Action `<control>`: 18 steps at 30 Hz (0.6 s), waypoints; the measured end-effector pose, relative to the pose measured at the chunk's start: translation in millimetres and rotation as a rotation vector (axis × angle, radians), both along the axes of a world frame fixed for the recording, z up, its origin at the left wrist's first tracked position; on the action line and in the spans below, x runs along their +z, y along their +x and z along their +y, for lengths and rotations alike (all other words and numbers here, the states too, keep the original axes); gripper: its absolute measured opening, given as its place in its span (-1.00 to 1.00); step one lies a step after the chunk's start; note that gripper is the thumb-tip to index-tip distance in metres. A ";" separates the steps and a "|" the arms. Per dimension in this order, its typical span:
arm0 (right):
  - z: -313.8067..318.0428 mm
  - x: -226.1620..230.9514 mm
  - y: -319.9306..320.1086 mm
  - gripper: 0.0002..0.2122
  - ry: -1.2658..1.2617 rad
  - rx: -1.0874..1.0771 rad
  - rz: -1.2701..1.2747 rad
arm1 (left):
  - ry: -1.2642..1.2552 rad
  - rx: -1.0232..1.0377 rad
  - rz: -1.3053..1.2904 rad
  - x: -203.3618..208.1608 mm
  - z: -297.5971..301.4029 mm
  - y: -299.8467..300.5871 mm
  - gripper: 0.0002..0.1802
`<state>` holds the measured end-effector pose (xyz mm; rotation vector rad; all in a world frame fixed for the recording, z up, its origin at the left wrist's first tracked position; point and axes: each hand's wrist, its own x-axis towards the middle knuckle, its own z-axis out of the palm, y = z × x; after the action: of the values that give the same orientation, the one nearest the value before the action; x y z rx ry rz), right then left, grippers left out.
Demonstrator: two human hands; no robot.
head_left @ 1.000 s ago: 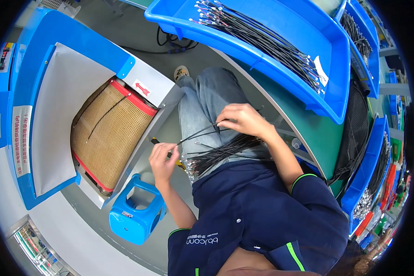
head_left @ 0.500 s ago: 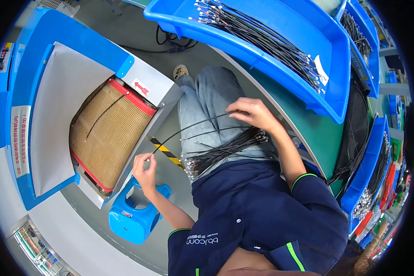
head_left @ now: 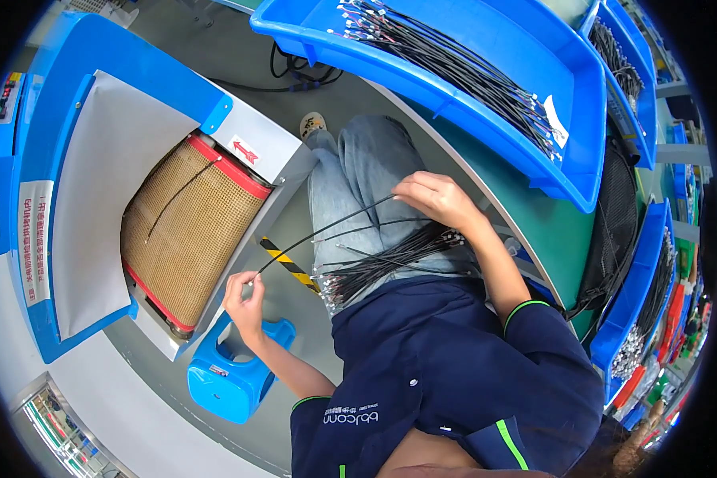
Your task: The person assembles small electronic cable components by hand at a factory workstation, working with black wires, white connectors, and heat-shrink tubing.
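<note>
Here a single black cable [head_left: 327, 231] spans frame centre, its end pinched in the left hand [head_left: 245, 296], its other stretch under the right hand [head_left: 436, 199], fingers curled over it. It could snag the cable bundle [head_left: 390, 259] on the lap and drag strands off. At left, a white arrow label [head_left: 245, 150] sits above the mesh belt [head_left: 187, 231]; a yellow-black striped strip [head_left: 287, 263] lies below.

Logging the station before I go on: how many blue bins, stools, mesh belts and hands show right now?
Blue bins: 3, the big bin, one at the upper right and one lower right.
Stool: 1.
Mesh belt: 1.
Hands: 2, left hand and right hand, both on a black cable.
Total: 7.
</note>
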<state>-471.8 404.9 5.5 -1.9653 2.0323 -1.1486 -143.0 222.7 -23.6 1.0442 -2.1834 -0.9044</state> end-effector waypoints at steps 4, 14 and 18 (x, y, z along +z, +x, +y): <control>1.3 -0.3 -0.6 -0.83 -0.014 0.065 0.085 | 0.031 -0.011 -0.013 -0.3 -1.0 3.3 -0.88; -7.5 3.3 -0.5 -0.81 -0.150 0.075 0.119 | 0.017 -0.022 0.014 2.0 -6.3 15.0 -0.87; -8.3 -1.0 1.1 -0.89 -0.068 0.132 -0.189 | -0.055 -0.048 0.029 3.4 -12.0 19.0 -0.88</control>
<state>-470.7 396.6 4.5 -1.9056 1.7664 -1.3324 -123.9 210.7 -20.2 0.9510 -2.2052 -0.8696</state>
